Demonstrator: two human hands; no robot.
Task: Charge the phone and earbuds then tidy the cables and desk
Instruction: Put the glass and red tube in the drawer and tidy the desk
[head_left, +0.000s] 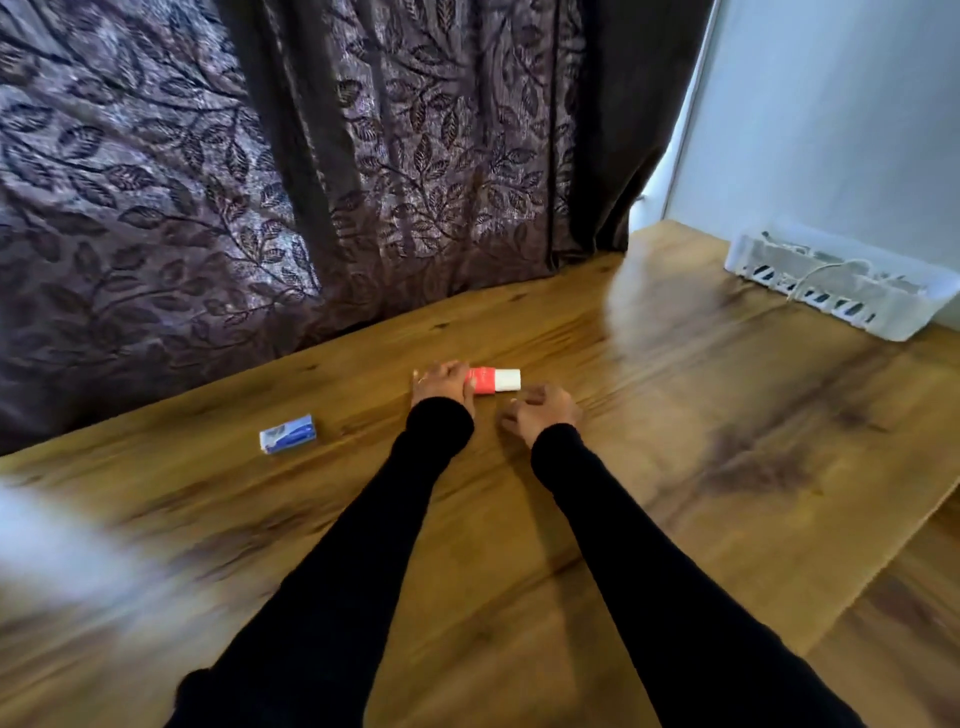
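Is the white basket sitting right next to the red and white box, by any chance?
No, the white basket stands far off by the wall, well apart from the red and white box.

Beside the red-and-white box (493, 381), a blue-and-white box (288, 433) lies on the brown wood-grain surface (675, 467). Sleeves (649, 545) are black; beyond the box, the purple curtain (260, 156) bears leaf patterns; the basket (841, 283) is white.

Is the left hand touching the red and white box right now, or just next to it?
Touching. The head view shows the left hand with its fingers on the red end of the red and white box; no desk shows between them. The right hand sits apart, nearer the camera.
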